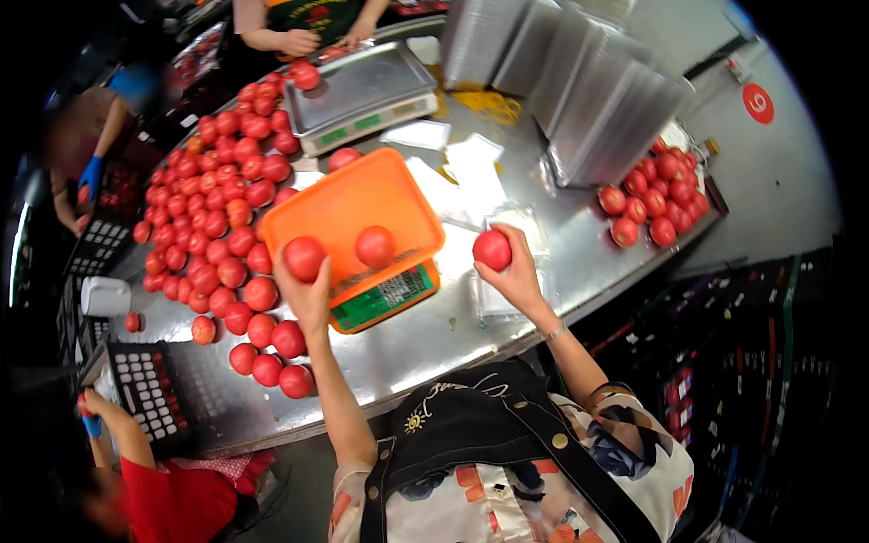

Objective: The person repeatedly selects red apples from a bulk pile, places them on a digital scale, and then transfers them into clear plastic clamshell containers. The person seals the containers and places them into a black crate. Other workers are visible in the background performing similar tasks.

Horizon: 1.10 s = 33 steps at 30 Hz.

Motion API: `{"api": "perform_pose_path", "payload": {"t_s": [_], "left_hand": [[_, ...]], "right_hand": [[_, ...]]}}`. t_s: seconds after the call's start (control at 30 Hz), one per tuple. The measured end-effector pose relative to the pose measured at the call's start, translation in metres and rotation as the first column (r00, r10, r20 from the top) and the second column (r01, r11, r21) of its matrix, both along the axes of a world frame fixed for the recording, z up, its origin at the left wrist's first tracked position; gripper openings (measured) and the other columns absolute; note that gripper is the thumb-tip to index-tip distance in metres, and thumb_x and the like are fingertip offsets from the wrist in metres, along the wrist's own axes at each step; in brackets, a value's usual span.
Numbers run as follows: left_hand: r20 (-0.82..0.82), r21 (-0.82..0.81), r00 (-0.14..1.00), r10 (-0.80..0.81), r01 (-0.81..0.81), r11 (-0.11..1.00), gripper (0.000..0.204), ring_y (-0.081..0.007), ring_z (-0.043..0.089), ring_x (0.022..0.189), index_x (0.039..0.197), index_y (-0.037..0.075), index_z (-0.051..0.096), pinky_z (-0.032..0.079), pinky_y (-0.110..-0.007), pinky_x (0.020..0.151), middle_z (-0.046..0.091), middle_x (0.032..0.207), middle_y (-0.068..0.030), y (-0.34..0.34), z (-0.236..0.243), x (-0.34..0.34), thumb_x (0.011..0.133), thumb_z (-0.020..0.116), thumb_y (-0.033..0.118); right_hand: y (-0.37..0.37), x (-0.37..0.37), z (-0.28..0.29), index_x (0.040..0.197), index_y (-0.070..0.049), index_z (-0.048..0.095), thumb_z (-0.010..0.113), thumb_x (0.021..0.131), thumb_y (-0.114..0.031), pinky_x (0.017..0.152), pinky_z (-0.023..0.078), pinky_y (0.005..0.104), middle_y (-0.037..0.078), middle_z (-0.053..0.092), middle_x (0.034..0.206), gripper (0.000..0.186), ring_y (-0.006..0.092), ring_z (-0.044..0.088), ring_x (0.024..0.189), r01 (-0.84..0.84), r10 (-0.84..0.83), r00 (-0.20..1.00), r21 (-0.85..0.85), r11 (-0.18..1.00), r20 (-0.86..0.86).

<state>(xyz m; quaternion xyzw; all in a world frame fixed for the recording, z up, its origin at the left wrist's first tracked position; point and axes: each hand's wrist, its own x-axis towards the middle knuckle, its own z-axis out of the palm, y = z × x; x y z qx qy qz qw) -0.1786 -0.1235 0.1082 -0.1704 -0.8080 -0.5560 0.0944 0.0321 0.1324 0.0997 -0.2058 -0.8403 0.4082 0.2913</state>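
My left hand [308, 285] grips a red tomato [304, 253] inside the left part of the orange tray [353, 190]. Another tomato [375, 244] lies in that tray, which sits on an orange scale with a green panel [378, 303]. To the right of the tray, my right hand [516, 281] holds a third tomato [491, 249] between thumb and fingers, over some clear packaging [509, 308] and white sheets [462, 185] on the steel table [453, 339].
Tomatoes [217, 222] cover the left side; more [652, 204] lie right. A silver scale [358, 95], stacked clear containers [606, 127] and yellow bands [484, 106] are at the back. Co-workers' hands [299, 41], [89, 181] are across and left; another co-worker [181, 493] is lower left by a black crate [145, 389].
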Motion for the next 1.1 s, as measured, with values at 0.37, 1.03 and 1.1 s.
{"api": "perform_pose_path", "payload": {"t_s": [0.37, 1.03, 1.1], "left_hand": [[0.316, 0.045, 0.883, -0.346, 0.351, 0.935, 0.079, -0.0280, 0.050, 0.118, 0.135, 0.010, 0.042, 0.046, -0.037, 0.097, 0.045, 0.131, -0.0133, 0.011, 0.014, 0.121, 0.068, 0.083, 0.016], [-0.104, -0.422, 0.968, -0.230, 0.166, 0.891, 0.067, -0.0382, 0.043, 0.121, 0.135, 0.009, 0.044, 0.039, -0.045, 0.103, 0.038, 0.134, -0.0213, 0.079, -0.015, 0.044, 0.076, 0.075, 0.012], [-0.029, -0.273, 0.985, -0.170, 0.156, 0.949, 0.061, -0.0334, 0.044, 0.122, 0.132, 0.008, 0.047, 0.040, -0.041, 0.102, 0.039, 0.133, -0.0175, 0.089, -0.010, 0.050, 0.077, 0.073, 0.010]], "right_hand": [[-0.030, 0.051, -0.033, 0.133, -0.003, 0.045, 0.070, 0.082, -0.021, 0.102, 0.038, 0.0449, 0.023, 0.040, 0.137, 0.059, 0.0407, 0.044, 0.120, -0.022, -0.026, 0.943, 0.139, 0.990, 0.333], [0.052, 0.117, -0.005, 0.128, -0.011, 0.048, 0.072, 0.072, -0.016, 0.098, 0.041, 0.0430, 0.015, 0.051, 0.123, 0.061, 0.0354, 0.051, 0.113, -0.511, 0.376, 0.743, 0.107, 0.853, 0.554], [0.050, 0.118, -0.006, 0.127, -0.008, 0.048, 0.073, 0.072, -0.016, 0.095, 0.041, 0.0424, 0.015, 0.052, 0.119, 0.060, 0.0354, 0.051, 0.108, -0.495, 0.366, 0.797, 0.173, 0.852, 0.480]]}}
